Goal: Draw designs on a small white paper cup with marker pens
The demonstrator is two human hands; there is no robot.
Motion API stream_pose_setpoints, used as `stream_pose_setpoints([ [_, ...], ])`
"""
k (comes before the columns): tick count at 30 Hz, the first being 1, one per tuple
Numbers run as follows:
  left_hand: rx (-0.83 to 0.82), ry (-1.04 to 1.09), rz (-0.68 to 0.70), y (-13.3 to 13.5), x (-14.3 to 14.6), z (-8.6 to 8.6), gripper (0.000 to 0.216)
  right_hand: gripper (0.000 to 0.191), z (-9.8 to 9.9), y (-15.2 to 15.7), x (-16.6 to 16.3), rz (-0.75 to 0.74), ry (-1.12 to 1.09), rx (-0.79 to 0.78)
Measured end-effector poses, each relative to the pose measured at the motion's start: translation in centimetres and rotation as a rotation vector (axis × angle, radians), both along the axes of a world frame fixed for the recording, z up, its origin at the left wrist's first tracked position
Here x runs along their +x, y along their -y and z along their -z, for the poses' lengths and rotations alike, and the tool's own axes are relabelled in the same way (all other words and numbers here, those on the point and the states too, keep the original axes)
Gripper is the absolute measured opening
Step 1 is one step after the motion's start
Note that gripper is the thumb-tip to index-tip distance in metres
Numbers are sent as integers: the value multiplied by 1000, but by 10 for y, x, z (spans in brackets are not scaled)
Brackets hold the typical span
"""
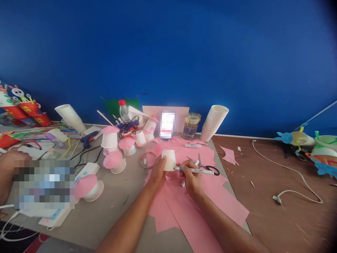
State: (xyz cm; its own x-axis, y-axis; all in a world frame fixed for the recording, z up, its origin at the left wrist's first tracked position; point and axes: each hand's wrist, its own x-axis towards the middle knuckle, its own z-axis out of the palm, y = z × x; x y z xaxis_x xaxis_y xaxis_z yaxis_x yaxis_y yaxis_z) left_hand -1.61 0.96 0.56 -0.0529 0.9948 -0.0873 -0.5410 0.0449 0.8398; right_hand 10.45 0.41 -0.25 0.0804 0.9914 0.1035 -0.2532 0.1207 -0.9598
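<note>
My left hand (157,171) is closed round a small white paper cup (169,160) held upside down over the pink paper sheets (184,207). My right hand (191,177) grips a white marker pen (196,170), its tip pointing at the cup's right side. Black-handled scissors (206,166) lie just behind my right hand on the pink paper. A roll of clear tape (147,160) lies to the left of the cup.
Cups with pink tops (116,160) stand at the left of the grey table (116,214), with a glue gun (88,139), a bottle (123,110), a jar (191,125) and a cup stack (214,121). Another person's hand (10,161) is at far left. A white cable (292,175) crosses the brown surface.
</note>
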Motion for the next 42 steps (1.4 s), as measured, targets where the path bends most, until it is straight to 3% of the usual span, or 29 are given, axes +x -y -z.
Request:
stream_pose_setpoints([
  [7, -8, -15, 0, 0, 0, -1, 32, 21, 1, -1, 1, -26, -28, 7],
  [15, -6, 10, -12, -2, -2, 4, 31, 21, 2, -4, 0, 62, -180, -92],
  [26, -13, -3, -12, -2, 0, 4, 34, 21, 3, -2, -1, 58, -91, -62],
  [33, -9, -11, -15, -1, 1, 2, 32, 20, 7, 0, 0, -41, -88, -54],
  [42, -6, -1, -37, -4, -2, 8, 34, 22, 0, -3, 0, 57, -121, -74],
])
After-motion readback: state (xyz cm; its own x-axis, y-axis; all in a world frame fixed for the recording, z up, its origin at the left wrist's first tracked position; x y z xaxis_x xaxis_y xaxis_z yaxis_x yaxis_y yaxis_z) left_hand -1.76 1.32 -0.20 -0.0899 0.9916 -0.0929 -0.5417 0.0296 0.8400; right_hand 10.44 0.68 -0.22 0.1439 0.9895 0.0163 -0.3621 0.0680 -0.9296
